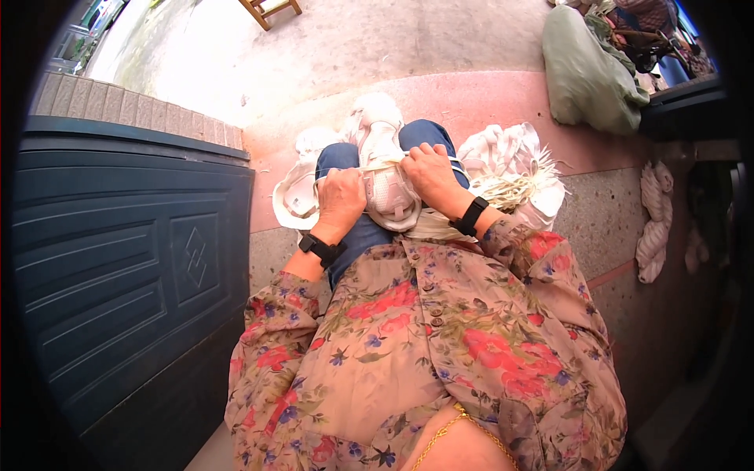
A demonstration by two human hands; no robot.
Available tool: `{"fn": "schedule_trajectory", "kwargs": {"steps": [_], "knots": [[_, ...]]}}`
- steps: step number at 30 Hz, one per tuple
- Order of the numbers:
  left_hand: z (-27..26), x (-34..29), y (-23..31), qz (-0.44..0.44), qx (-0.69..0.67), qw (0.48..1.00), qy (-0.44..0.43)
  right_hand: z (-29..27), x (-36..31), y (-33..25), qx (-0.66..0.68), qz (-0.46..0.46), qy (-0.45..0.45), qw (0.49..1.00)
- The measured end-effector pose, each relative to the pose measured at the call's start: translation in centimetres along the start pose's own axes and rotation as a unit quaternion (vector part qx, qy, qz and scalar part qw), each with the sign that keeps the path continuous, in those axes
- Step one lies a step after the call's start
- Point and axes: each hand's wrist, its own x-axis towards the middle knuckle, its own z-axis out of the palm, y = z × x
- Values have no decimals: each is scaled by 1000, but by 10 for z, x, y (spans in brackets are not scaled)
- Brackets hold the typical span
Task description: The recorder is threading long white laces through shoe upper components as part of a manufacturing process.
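A pale pinkish-white shoe (386, 184) lies between my knees, its mesh and stitched panels facing up. Across it runs a thin cream cord (382, 166), like a shoelace, stretched from one hand to the other. My left hand (342, 196) is closed on the cord at the shoe's left side. On the right, my right hand (430, 174) grips the cord's other part, fingers curled at the shoe's edge. More white shoe pieces (297, 192) sit beyond my left knee. By my right knee, a bundle of cream laces (514, 187) spills over more white shoe pieces (543, 202).
A dark blue panelled door (133, 235) stands close on my left beside a tiled ledge (141, 106). At the far right a pale green sack (589, 74) slumps on the floor. A twisted white cloth bundle (653, 220) hangs at the right. A wooden stool (269, 9) stands far ahead.
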Motion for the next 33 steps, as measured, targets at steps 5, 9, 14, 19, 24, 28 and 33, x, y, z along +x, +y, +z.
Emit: {"fn": "schedule_trajectory", "kwargs": {"steps": [5, 9, 14, 19, 24, 28, 33], "knots": [[-2, 9, 8, 73, 80, 994, -24, 0, 0, -3, -4, 62, 82, 995], [5, 11, 8, 121, 130, 984, -26, -2, -1, -5, -1, 64, 61, 996], [-5, 3, 17, 86, 113, 987, 78, -6, -8, -12, -4, 74, 19, 997], [-12, -10, 36, 40, 143, 989, 23, -6, -8, -18, -22, 73, -8, 997], [-6, -17, 22, 20, 102, 994, 26, 4, -12, -18, -51, 82, -41, 995], [3, -13, 13, 8, 41, 999, 13, 4, -8, -16, -19, 96, -57, 994], [-4, 5, 8, -25, -77, 996, -36, 5, -10, -2, 101, 75, -19, 992]]}}
